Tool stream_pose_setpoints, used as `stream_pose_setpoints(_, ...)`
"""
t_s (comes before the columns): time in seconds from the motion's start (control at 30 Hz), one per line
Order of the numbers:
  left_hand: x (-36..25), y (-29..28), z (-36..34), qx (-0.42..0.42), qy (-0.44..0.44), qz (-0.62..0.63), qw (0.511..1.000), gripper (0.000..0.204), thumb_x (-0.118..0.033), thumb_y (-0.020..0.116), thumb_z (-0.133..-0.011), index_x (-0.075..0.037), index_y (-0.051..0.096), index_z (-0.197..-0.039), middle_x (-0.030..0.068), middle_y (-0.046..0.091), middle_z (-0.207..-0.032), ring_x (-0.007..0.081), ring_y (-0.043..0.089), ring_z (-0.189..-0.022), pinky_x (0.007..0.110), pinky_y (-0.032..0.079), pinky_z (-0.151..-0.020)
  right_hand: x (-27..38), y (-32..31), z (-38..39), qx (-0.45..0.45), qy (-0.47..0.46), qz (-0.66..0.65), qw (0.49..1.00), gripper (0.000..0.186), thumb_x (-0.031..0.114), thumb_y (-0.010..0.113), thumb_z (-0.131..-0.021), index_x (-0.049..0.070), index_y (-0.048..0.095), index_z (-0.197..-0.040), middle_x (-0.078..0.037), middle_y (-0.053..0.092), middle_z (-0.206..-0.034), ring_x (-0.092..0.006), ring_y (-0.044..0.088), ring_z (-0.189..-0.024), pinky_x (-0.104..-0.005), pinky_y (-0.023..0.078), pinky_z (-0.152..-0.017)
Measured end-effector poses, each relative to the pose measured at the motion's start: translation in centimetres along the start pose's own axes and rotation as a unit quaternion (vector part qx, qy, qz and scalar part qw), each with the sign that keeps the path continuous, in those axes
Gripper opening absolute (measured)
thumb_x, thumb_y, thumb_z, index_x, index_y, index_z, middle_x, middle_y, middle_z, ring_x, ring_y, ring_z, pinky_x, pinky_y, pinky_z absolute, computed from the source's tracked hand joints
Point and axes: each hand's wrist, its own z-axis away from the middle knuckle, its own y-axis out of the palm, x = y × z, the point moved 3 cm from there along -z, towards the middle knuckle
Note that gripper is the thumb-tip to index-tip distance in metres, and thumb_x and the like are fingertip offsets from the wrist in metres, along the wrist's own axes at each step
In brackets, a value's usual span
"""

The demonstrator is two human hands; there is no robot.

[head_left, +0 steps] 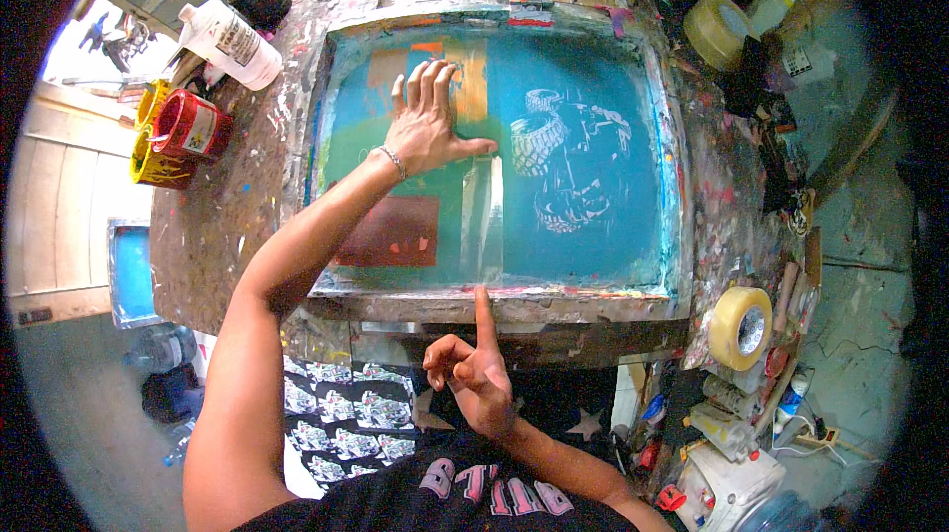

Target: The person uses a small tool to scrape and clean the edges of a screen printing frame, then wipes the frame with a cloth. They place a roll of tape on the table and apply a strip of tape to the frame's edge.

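Note:
A silkscreen frame (678, 235) with teal mesh lies on the worktable. White outlines of a vehicle with knobbly tires (568, 161) show on the mesh's right half. My left hand (427, 122) is over the left half, palm down, fingers stretched and thumb pointing right. Below that thumb, a shiny strip of clear tape (482, 221) runs down the mesh toward the near rim. My right hand (473, 374) is at the frame's near edge, index finger straight and pointing at the strip's lower end. Its other fingers are loosely bent, and I see nothing held in it.
Brown and orange patches cover parts of the mesh's left half. Red and yellow paint tubs (190, 127) and a white bottle (232, 43) stand at the table's left. On the right are two tape rolls, the nearer one (740, 328) beside assorted tools. Printed dark fabric (346, 408) hangs below.

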Motion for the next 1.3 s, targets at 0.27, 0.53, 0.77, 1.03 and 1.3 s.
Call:
stream_pose_setpoints(0.27, -2.6, -1.8, 3.9, 0.068, 0.031, 0.010, 0.997, 0.123, -0.086, 0.058, -0.064, 0.001, 0.024, -0.144, 0.0188, 0.028, -0.147, 0.0364, 0.016, -0.143, 0.060, 0.004, -0.114, 0.1, 0.6, -0.6, -0.007, 0.004, 0.016, 1.000, 0.105, 0.035, 0.066, -0.091, 0.016, -0.016, -0.153, -0.017, 0.060, -0.098, -0.0181, 0.057, -0.074, -0.0307, 0.049, -0.067)
stream_pose_setpoints(0.53, -6.1, -4.4, 7.4, 0.137, 0.094, 0.034, 0.986, 0.120, -0.079, 0.065, -0.065, 0.001, 0.024, -0.145, 0.0198, 0.028, -0.149, 0.0382, 0.014, -0.145, 0.063, 0.001, -0.116, 1.4, 1.5, -1.5, -0.065, 0.007, 0.126, 0.990, 0.089, 0.033, 0.048, -0.102, 0.004, -0.022, -0.149, -0.017, 0.064, -0.099, -0.0167, 0.062, -0.071, -0.0291, 0.054, -0.059)
stream_pose_setpoints(0.77, -7.7, -6.1, 8.5, 0.175, 0.134, 0.066, 0.973, 0.110, -0.070, 0.069, -0.068, 0.002, 0.031, -0.143, 0.0198, 0.029, -0.149, 0.0384, 0.014, -0.146, 0.061, 0.001, -0.117, 1.3, 4.2, 1.4, 0.074, 0.101, 0.101, 0.987, 0.069, 0.021, 0.050, -0.101, 0.000, 0.008, -0.152, -0.017, 0.067, -0.095, -0.0153, 0.064, -0.070, -0.0280, 0.054, -0.063)
stream_pose_setpoints(1.03, -5.9, -5.1, 6.5, 0.074, 0.119, 0.151, 0.979, 0.075, -0.047, 0.070, -0.081, -0.001, 0.041, -0.132, 0.0203, 0.039, -0.136, 0.0395, 0.031, -0.135, 0.053, 0.022, -0.114, 1.0, 2.0, 1.5, 0.029, 0.084, 0.193, 0.977, 0.044, 0.009, 0.053, -0.098, -0.002, 0.041, -0.138, -0.009, 0.065, -0.090, -0.0096, 0.059, -0.076, -0.0244, 0.051, -0.070)
stream_pose_setpoints(1.3, -5.5, -3.5, 5.7, 0.080, 0.099, 0.054, 0.990, 0.079, -0.048, 0.070, -0.081, 0.000, 0.038, -0.135, 0.0200, 0.040, -0.136, 0.0369, 0.031, -0.135, 0.052, 0.018, -0.115, 2.7, -0.1, 1.5, -0.009, 0.066, 0.209, 0.976, 0.031, 0.010, 0.056, -0.096, -0.001, 0.053, -0.124, -0.005, 0.065, -0.089, -0.0089, 0.060, -0.080, -0.0237, 0.050, -0.072)
